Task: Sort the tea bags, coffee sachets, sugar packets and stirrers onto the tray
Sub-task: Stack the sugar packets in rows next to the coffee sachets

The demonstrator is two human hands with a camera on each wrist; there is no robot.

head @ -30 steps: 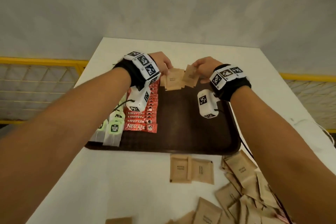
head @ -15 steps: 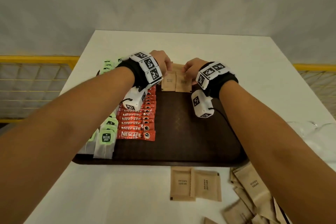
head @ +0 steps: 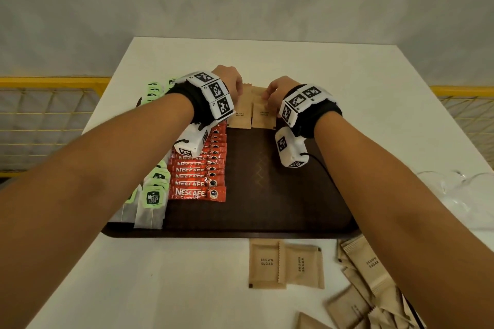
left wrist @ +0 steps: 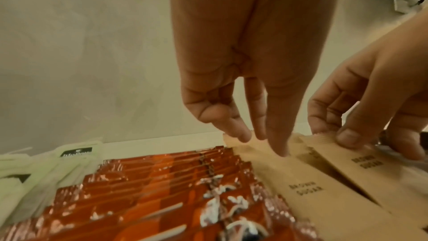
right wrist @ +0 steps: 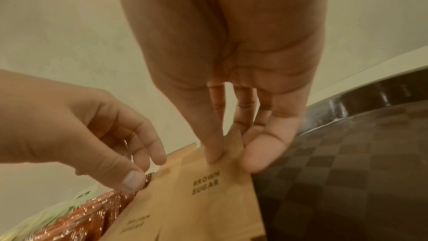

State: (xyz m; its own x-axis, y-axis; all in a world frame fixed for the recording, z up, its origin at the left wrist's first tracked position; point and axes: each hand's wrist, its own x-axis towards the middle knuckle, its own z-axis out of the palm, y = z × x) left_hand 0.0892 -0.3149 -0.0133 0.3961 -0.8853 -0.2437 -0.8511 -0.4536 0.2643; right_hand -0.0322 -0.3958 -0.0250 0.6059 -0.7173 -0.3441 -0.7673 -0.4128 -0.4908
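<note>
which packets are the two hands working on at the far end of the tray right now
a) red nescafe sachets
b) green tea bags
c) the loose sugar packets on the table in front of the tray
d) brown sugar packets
d: the left hand and right hand both have their fingers on the brown sugar packets lying side by side at the far end of the tray, beside the red sachet row.

Matt kraft-paper sugar packets [head: 263, 112], glossy crinkled foil coffee sachets [head: 197, 192], dark glossy tray [head: 280, 208].
</note>
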